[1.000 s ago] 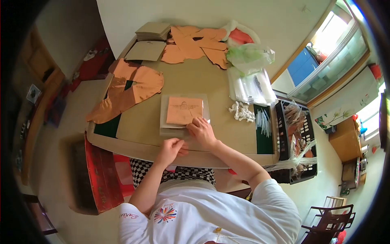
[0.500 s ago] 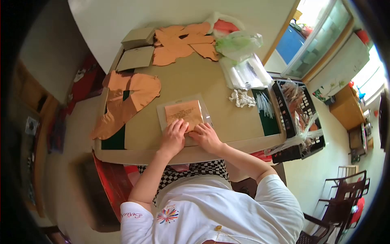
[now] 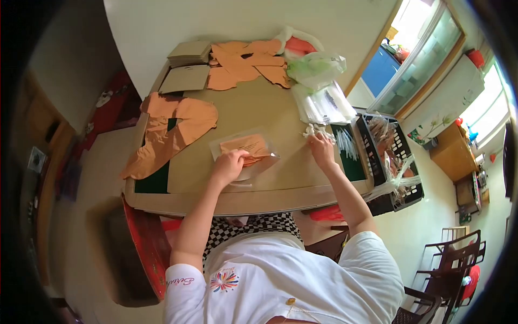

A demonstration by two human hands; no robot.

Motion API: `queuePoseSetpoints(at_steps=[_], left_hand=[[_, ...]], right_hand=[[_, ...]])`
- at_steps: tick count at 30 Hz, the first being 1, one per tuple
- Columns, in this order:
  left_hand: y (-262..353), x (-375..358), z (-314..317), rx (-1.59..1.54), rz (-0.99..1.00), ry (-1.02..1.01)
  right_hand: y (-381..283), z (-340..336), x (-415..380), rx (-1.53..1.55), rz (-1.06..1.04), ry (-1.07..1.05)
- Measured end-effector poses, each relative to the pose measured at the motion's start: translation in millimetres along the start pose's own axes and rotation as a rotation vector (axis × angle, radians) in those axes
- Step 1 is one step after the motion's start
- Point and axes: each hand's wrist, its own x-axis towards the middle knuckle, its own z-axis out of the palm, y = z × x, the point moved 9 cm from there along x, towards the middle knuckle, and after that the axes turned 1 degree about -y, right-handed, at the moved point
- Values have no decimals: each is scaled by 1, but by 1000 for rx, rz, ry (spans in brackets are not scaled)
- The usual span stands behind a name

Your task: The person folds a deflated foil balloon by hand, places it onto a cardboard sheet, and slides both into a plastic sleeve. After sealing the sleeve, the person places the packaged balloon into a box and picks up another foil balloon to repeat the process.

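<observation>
My left hand (image 3: 229, 163) is closed at the lower left edge of a folded orange piece (image 3: 253, 147), which lies on a clear plastic bag (image 3: 264, 163) over the brown board. Small print shows on the orange piece. Over to the right, my right hand (image 3: 322, 148) reaches down onto a pile of small white twisted bits (image 3: 313, 130), fingers bent together at its near side. Whether a bit is between those fingertips is hidden. Thin clear strips (image 3: 347, 143) lie just right of that hand.
Orange sheets (image 3: 183, 121) lie at the left and others at the back. Grey-brown card stacks (image 3: 189, 52) stand at the back left. Clear bags (image 3: 326, 105) and a greenish bag (image 3: 318, 70) are at the back right, beside a black crate (image 3: 386, 156) of packed items.
My right hand has left the orange piece and moved right to the white pile. The orange piece and its bag are now tilted, with my left hand still on them.
</observation>
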Motion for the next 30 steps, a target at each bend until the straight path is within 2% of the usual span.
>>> queuePoseSetpoints(at_steps=[3, 9, 12, 15, 16, 18, 21, 24, 30], left_hand=[[-10, 7, -3, -32, -187, -173], [-11, 6, 1, -72, -154, -147], [0, -4, 16, 153, 112, -67], [21, -25, 29, 289, 125, -131], [24, -32, 33, 340, 176, -71], [26, -42, 38, 440, 258, 62], [24, -45, 39, 402, 248, 83], [25, -40, 39, 405, 213, 32], [32, -38, 41, 417, 309, 122]], right_hand=[[-1, -7, 5, 196, 84, -8], [-3, -35, 4, 453, 168, 161], [27, -59, 3, 452, 214, 257], [91, -65, -8, 389, 283, 336], [110, -75, -18, 337, 401, 337], [157, -73, -40, 71, 532, 258], [174, -54, -69, -83, 574, 27], [177, -39, -77, 0, 609, -18], [169, -40, -77, 5, 655, -41]])
